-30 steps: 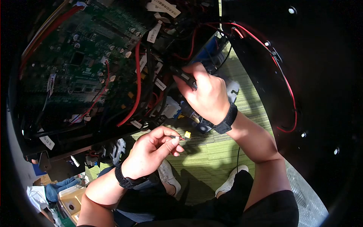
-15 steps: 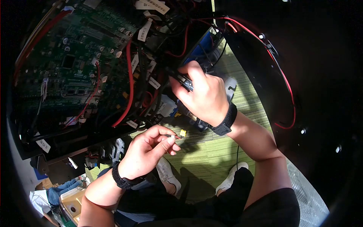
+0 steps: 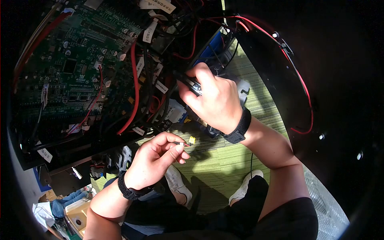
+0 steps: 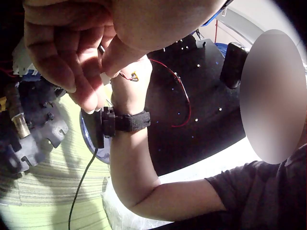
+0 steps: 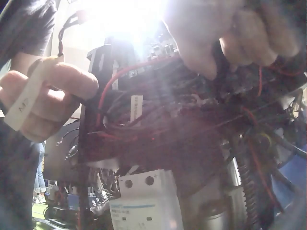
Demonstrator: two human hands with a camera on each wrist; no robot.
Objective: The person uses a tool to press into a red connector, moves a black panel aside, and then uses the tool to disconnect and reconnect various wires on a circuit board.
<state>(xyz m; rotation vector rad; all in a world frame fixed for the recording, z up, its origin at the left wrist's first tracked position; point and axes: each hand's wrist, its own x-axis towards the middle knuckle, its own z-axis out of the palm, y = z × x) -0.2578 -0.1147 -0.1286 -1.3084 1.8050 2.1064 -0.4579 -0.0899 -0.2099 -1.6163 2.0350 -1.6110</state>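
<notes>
My left hand (image 3: 152,162) pinches a thin red and black cable between thumb and forefinger. A yellow connector (image 3: 192,140) sits at the cable's free end, just past the fingertips. From these fingers hangs a white label (image 5: 26,103), seen in the right wrist view. Higher up, my right hand (image 3: 218,100) grips a dark elongated object (image 3: 195,86) with a grey patch on its side; its exact kind I cannot tell. That object points toward the bundle of labelled cables (image 3: 148,76) beside the green circuit board (image 3: 72,60).
A thick red cable (image 3: 135,88) runs down beside the board. On the right stands a black panel (image 3: 340,80), with a red wire (image 3: 303,80) along it. A white breaker (image 5: 146,201) sits low in the cabinet. Green carpet (image 3: 216,164) lies below; another person (image 3: 44,214) is at lower left.
In the head view the board and cables have shifted left and slightly up, with both hands drifting slightly left. Each hand keeps its hold.
</notes>
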